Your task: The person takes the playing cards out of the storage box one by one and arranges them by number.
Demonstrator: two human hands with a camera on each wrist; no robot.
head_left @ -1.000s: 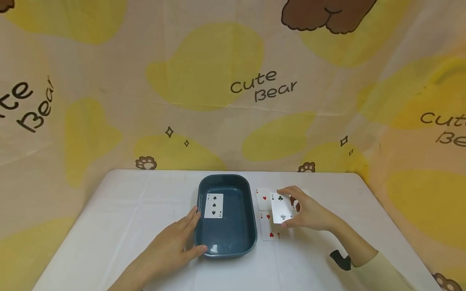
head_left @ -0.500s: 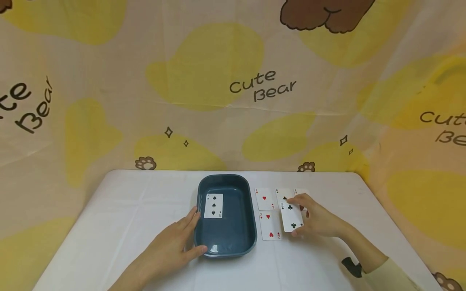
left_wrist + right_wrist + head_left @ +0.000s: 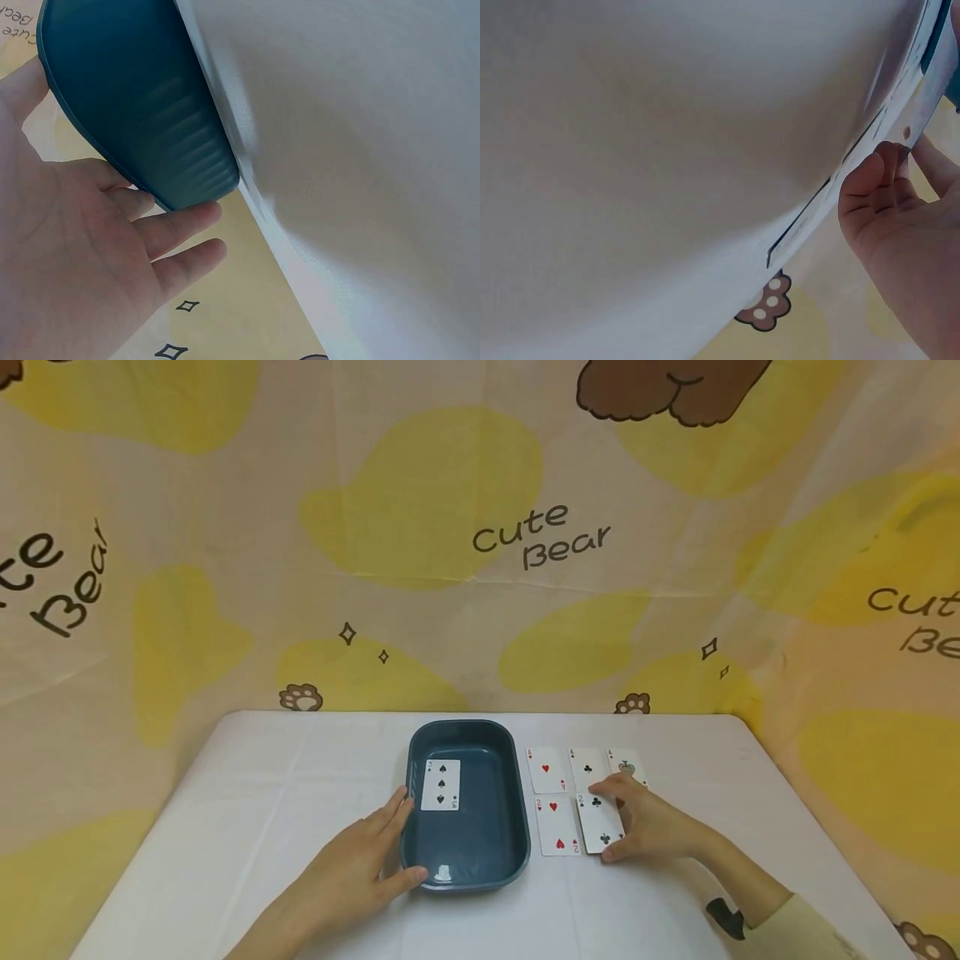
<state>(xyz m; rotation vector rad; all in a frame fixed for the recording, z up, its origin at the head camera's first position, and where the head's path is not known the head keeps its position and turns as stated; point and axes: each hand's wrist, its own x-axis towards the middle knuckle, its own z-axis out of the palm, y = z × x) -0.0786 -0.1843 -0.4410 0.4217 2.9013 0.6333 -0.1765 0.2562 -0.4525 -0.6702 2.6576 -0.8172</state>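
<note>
My right hand [image 3: 660,822] pinches the two of clubs [image 3: 600,823] by its far and near edges, low over the white table. In the right wrist view that card [image 3: 934,86] is seen nearly edge-on by the fingers. To its left lies the two of hearts [image 3: 557,827]; behind are the ace of hearts [image 3: 546,770], the ace of clubs [image 3: 585,767] and the ace of spades [image 3: 626,762], partly covered by the fingers. With extended fingers, my left hand [image 3: 348,864] touches the left side of a dark blue tray [image 3: 522,814]; the left wrist view shows the fingers along its wall [image 3: 172,142].
Inside the tray a three of spades [image 3: 440,785] lies face up toward the left. A white cloth covers the table [image 3: 300,760]. Behind it hangs a patterned cloth backdrop [image 3: 420,510] with yellow patches and printed lettering.
My right hand has brought the two of clubs right and toward me, then lower, to a place beside the two of hearts. The ace of clubs came into view. My left hand stays put.
</note>
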